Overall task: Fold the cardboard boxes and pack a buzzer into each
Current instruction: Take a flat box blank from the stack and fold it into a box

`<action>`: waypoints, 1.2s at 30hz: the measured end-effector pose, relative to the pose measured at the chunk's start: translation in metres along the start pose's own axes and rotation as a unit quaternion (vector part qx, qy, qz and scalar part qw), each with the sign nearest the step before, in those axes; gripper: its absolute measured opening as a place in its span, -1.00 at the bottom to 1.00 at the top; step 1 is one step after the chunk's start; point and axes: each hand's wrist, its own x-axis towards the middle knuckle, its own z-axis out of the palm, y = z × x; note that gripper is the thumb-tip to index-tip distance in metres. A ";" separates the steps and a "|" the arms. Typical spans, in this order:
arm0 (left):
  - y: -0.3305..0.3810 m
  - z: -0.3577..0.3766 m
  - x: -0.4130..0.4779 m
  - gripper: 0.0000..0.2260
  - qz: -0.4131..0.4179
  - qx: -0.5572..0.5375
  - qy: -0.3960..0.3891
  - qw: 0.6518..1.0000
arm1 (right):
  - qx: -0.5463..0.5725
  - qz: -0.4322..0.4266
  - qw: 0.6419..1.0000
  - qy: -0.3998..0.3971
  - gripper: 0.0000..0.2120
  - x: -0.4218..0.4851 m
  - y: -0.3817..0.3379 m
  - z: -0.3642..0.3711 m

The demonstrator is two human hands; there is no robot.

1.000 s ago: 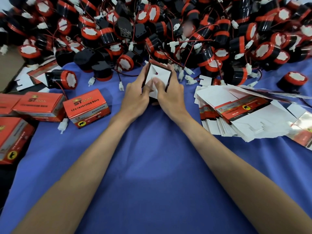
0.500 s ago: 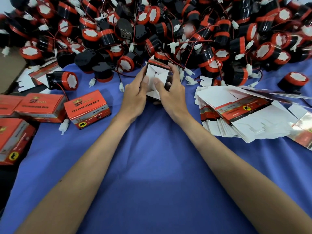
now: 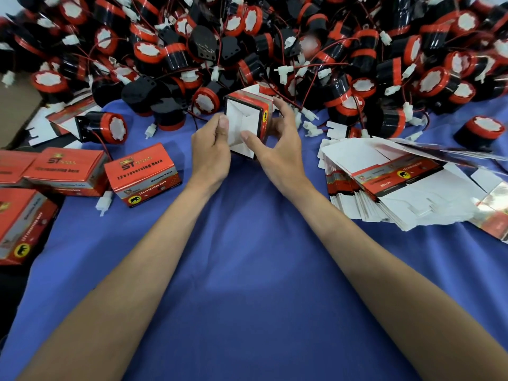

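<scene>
Left hand gripping one box by left edge, thumb pressing on white end flap. Right hand cupping right side, fingers spreading wide, thumb touching same flap. Box being held centre over blue cloth, at near edge of buzzer pile, too many for counting. Four closed boxes lying left. Flat blanks lying stacked right, uncountable.
</scene>
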 end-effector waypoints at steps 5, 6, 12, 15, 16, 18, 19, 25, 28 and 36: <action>0.002 -0.001 -0.001 -0.63 0.011 0.011 0.010 1.000 | 0.013 0.010 1.000 0.000 -0.38 -0.003 -0.001 0.000; 0.002 -0.002 -0.001 -0.64 0.012 0.017 0.012 1.000 | 0.022 0.016 1.000 -0.003 -0.37 -0.003 -0.002 0.000; 0.004 -0.001 -0.004 -0.80 0.026 0.065 -0.003 0.998 | 0.039 0.040 0.998 -0.015 -0.38 -0.002 -0.003 -0.003; 0.004 0.003 -0.007 -0.62 0.072 0.145 -0.006 0.987 | 0.023 0.020 0.999 -0.015 -0.43 0.000 -0.002 -0.003; 0.004 0.003 -0.008 -0.56 0.082 0.164 0.003 0.983 | 0.015 0.014 1.000 -0.015 -0.44 0.000 -0.002 -0.002; 0.005 0.002 -0.009 -0.47 0.099 0.168 0.025 0.980 | 0.010 0.002 1.000 -0.012 -0.43 0.000 -0.002 -0.003; 0.005 0.001 -0.009 -0.46 0.110 0.167 0.035 0.979 | 0.008 -0.005 1.000 -0.012 -0.43 -0.001 -0.002 -0.003; 0.007 -0.002 -0.009 -0.42 0.120 0.191 0.040 0.973 | -0.069 -0.065 0.995 -0.043 -0.42 -0.003 -0.003 -0.003; 0.005 -0.002 -0.008 -0.40 0.104 0.185 0.039 0.976 | -0.104 -0.095 0.989 -0.052 -0.41 -0.005 -0.004 0.000; 0.008 -0.004 -0.008 -0.46 0.073 0.077 0.052 0.993 | -0.072 -0.090 0.991 -0.069 -0.52 -0.006 -0.004 -0.001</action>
